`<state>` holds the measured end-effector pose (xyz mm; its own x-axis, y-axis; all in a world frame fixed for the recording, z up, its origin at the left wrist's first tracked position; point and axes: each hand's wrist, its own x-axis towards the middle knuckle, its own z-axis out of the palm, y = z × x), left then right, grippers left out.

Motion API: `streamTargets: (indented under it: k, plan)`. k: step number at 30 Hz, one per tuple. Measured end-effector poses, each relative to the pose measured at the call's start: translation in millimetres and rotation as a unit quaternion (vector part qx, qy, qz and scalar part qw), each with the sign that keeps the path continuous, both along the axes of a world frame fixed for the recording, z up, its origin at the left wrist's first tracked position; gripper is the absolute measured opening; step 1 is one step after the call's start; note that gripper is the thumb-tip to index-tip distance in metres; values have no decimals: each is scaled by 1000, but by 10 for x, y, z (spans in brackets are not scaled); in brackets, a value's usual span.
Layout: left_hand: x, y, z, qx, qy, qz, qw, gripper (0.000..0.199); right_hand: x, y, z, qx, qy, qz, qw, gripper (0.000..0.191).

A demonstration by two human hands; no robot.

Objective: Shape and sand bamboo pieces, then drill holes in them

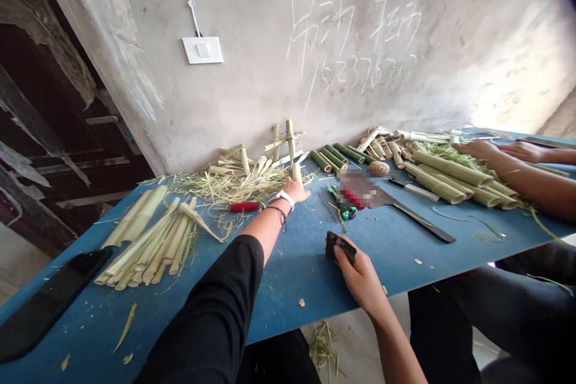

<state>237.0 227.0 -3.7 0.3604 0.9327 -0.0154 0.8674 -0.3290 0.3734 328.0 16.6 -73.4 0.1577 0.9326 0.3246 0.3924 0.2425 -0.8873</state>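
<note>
My left hand (296, 191) stretches to the back of the blue table (279, 288), its fingers closed around a short pale bamboo piece (296, 172) beside a heap of shavings (211, 183). Near the front edge, my right hand (362, 276) grips a small black block-like object (341, 247); its exact kind is unclear. Left of my left hand lies a red-handled tool (243, 207). Between and beyond my hands are a green-and-black tool (348, 213) and a wide-bladed cleaver (387, 197), partly blurred out.
Split bamboo strips (148, 249) and a long black object (54, 306) lie left. Dark green tubes (320, 161), a walnut-like ball (378, 168), a knife (416, 189) and thick bamboo tubes (443, 183) lie right. Another person's arm (508, 171) reaches in there. A wall (252, 90) rises behind.
</note>
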Motion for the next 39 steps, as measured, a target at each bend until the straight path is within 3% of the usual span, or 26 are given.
streamTargets:
  k: [3,7,10,13,18,24,28,32,36,39]
  plan:
    - [-121,-12,168,1,52,-43,998,85,10,9,-20,3,3,2,1000,36]
    - [-422,-164,473,-10,135,-95,986,82,25,15,-39,5,-10,-2,1000,35]
    - [-730,-408,688,-5,204,-138,969,71,33,18,-42,8,-16,-5,1000,32]
    - [-1076,-737,795,-9,221,-179,959,58,39,27,-42,12,-29,-9,999,30]
    - [-1666,-1380,710,9,213,-221,952,48,60,66,-85,11,-30,-26,999,33]
    - [-2205,-2022,486,39,190,-206,959,44,79,112,-150,3,2,-48,999,40]
    - [-2111,-2242,272,68,98,-197,973,40,60,117,-133,5,-14,-77,997,38]
    - [-1623,-2311,0,104,13,-253,962,29,44,98,-118,14,-20,-97,995,38]
    - [-1203,-2242,-189,125,40,-242,961,24,50,89,-128,16,-6,-89,996,39]
    - [-1116,-2167,-231,141,58,-229,961,22,63,95,-132,17,5,-87,996,39]
